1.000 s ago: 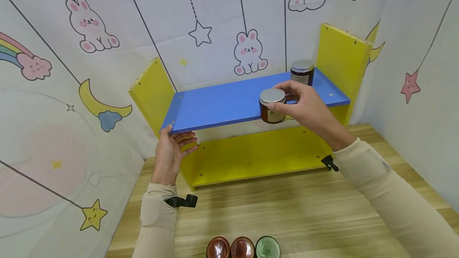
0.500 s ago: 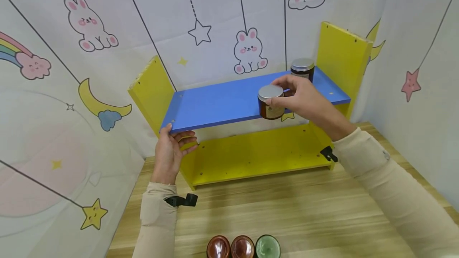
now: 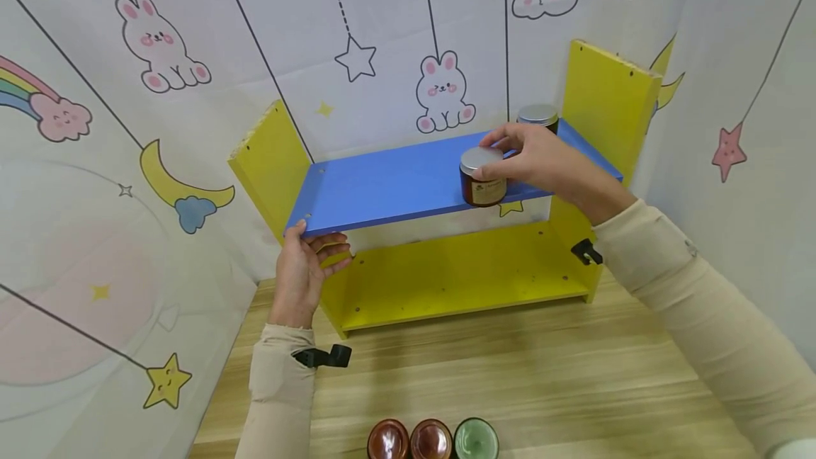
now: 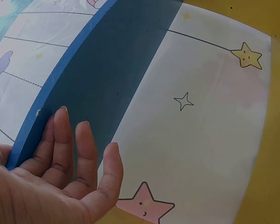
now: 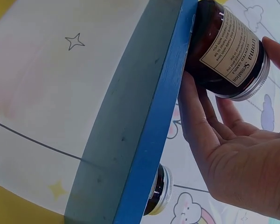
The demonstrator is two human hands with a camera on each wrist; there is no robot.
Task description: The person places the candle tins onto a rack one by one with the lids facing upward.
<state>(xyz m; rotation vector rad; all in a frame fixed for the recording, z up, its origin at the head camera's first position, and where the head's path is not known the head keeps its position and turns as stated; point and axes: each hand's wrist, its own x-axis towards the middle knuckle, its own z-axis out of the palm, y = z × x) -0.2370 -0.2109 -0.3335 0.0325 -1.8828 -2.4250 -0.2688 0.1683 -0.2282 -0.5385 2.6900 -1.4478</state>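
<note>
My right hand grips an amber scented-candle jar with a silver lid and a cream label, thumb and fingers around its upper part. The jar stands upright at the front edge of the blue shelf board; the right wrist view shows its base right against that board. At the board's front left corner my left hand holds on, thumb over the top and fingers loosely bent underneath. A second candle jar sits farther back on the right of the board, partly hidden behind my right hand.
Yellow side panels flank the blue board, and a yellow bottom board lies below it. Two reddish-brown jars and a green jar stand in a row at the near edge of the wooden table. A printed cloth backdrop hangs behind.
My right hand has raised the candle jar slightly and moved it back to the blue board's front edge. My left hand has stayed at the corner.
</note>
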